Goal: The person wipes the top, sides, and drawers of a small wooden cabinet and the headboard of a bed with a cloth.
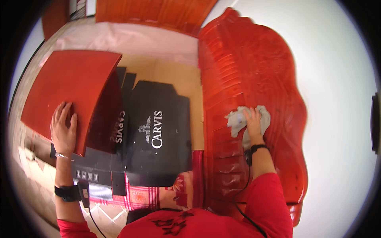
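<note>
My right hand [253, 122] lies on a crumpled light grey cloth [237, 120], pressing it on the carved back of a glossy red wooden bench [268, 71]. Whether its fingers grip the cloth or only rest on it is hard to tell. On the left, my left hand [64, 128] rests, fingers slightly spread, on the near part of a red wooden panel [71, 77], which is tilted. Each wrist wears a black strap with a cabled device.
Flattened black cardboard [175, 134] with printed lettering lies between panel and bench, over brown cardboard [166, 68]. A red patterned cloth [143, 196] is close to my body. Pink fabric [134, 38] and a wooden door [154, 12] are farther off; a white wall [333, 104] borders the bench.
</note>
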`<state>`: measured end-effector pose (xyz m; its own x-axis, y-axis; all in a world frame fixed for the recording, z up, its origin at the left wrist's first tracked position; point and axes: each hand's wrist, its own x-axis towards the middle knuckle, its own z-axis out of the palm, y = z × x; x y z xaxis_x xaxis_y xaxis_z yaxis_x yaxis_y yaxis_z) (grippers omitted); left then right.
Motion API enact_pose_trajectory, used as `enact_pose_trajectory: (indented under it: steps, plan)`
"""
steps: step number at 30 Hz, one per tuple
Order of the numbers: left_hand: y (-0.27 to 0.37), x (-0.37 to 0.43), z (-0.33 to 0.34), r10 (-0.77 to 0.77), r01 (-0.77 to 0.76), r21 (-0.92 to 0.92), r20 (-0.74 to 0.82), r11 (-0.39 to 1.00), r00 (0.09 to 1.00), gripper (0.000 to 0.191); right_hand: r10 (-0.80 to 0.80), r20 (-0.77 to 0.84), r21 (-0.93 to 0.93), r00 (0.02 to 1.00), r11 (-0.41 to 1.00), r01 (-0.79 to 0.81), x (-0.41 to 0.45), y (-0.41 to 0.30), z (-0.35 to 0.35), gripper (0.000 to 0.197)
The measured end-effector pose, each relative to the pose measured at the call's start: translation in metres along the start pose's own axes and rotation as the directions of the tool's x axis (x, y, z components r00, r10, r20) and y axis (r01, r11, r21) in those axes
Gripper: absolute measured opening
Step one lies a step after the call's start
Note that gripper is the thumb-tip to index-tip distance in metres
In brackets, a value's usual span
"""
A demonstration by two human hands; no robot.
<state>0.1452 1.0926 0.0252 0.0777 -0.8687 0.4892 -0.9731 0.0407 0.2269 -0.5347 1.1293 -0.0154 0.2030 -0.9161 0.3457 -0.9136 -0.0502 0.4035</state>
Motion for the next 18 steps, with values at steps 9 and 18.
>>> enact_pose_trajectory:
  steps: [9, 18]
  plan:
    - [-0.016, 0.001, -0.012, 0.0, 0.001, -0.015, 0.072, 1.0, 0.997, 0.038, -0.1, -0.086, -0.387, 0.991, 0.92, 0.059, 0.176, -0.019, 0.096, 0.048]
    - [-0.024, 0.005, -0.023, -0.006, 0.021, -0.072, 0.205, 0.997, 0.979, 0.039, -0.116, 0.581, -0.149, 0.805, 0.958, 0.246, 0.087, -0.113, 0.227, 0.042]
